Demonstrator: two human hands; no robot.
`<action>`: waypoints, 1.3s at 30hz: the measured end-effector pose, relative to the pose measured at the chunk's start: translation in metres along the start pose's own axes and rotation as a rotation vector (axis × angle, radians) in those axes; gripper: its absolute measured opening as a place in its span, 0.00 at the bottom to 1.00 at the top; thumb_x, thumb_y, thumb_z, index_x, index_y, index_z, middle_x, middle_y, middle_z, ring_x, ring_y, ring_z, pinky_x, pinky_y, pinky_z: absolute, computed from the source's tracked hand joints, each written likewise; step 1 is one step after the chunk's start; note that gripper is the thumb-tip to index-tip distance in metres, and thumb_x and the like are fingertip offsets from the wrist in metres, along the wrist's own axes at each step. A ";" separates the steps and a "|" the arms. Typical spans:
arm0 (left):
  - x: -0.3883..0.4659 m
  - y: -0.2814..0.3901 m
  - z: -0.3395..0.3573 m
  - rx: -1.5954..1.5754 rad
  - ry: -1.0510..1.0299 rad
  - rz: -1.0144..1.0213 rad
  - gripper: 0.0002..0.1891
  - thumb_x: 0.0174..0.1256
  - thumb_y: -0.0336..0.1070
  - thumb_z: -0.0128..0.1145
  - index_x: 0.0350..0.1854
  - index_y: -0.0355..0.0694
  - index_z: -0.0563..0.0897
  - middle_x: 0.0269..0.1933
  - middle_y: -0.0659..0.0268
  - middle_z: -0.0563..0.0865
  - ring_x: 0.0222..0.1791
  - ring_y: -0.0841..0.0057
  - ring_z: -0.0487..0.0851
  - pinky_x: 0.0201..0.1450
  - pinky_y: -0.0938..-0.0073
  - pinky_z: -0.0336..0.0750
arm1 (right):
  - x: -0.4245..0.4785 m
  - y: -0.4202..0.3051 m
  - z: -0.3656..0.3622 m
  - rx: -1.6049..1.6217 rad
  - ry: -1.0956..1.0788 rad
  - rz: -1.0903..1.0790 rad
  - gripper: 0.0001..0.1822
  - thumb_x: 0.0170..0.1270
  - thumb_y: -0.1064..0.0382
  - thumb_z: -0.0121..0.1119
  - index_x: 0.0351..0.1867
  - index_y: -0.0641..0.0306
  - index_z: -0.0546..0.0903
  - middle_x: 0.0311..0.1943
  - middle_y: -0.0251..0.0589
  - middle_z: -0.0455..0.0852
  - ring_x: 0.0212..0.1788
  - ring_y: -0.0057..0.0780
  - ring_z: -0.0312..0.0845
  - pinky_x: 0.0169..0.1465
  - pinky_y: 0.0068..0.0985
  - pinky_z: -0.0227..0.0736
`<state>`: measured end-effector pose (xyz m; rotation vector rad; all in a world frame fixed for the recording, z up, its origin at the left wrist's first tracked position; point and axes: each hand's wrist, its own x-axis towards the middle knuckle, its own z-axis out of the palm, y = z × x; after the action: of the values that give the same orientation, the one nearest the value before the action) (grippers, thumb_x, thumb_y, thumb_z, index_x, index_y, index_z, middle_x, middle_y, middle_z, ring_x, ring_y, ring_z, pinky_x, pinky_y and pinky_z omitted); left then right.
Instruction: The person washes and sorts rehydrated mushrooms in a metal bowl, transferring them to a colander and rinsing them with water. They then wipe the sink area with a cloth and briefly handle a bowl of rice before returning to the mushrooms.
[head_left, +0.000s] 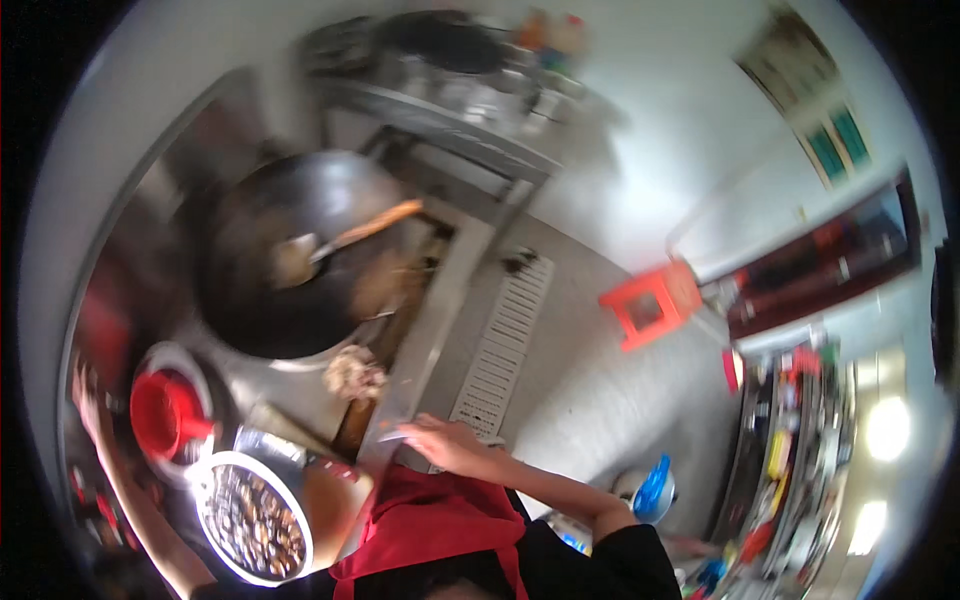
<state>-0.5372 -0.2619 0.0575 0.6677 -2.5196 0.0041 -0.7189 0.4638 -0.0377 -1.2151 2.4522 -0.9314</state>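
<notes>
My left hand (88, 397) reaches far out to the left, blurred, at the panel behind the stove. Its fingers look apart, and no held thing shows. Closest to it is a red plastic ladle or scoop (157, 416) lying across a pale round basin. My right hand (442, 444) is at the front edge of the steel counter (427, 352), in front of my red apron (435, 514). A thin pale sliver shows at its fingertips, too blurred to name. In a large black wok (285, 187) rests a wooden-handled ladle (367, 229).
A white-rimmed pot (255, 521) full of dark and pale pieces stands front left. A pale crumpled heap (356, 373) lies near the wok. Beyond the counter are a slatted floor drain (506, 337), a red plastic stool (652, 304) and a loaded shelf (780, 457).
</notes>
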 end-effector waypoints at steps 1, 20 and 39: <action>0.011 0.039 0.008 0.004 0.153 -0.049 0.24 0.74 0.46 0.52 0.68 0.39 0.77 0.71 0.52 0.74 0.71 0.56 0.71 0.73 0.60 0.65 | -0.048 0.032 -0.019 -0.041 -0.027 0.241 0.17 0.74 0.54 0.57 0.57 0.58 0.82 0.39 0.43 0.83 0.34 0.38 0.86 0.32 0.32 0.80; -0.407 1.093 0.095 -0.937 -1.410 1.387 0.16 0.66 0.37 0.62 0.52 0.33 0.82 0.49 0.54 0.86 0.50 0.60 0.84 0.54 0.60 0.76 | -0.458 0.241 -0.210 1.274 1.883 0.535 0.25 0.81 0.48 0.45 0.68 0.62 0.74 0.55 0.44 0.86 0.59 0.34 0.82 0.63 0.34 0.72; -0.533 1.569 0.015 -1.184 -2.517 1.032 0.08 0.70 0.32 0.61 0.44 0.35 0.88 0.48 0.67 0.81 0.47 0.80 0.80 0.53 0.74 0.73 | -0.676 0.358 -0.402 0.830 2.084 0.886 0.19 0.81 0.51 0.49 0.55 0.65 0.80 0.33 0.35 0.83 0.32 0.20 0.79 0.33 0.21 0.75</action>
<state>-0.8749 1.3588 -0.0183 0.9148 0.8823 1.1004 -0.7136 1.3269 0.0022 1.8772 1.8938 -2.9072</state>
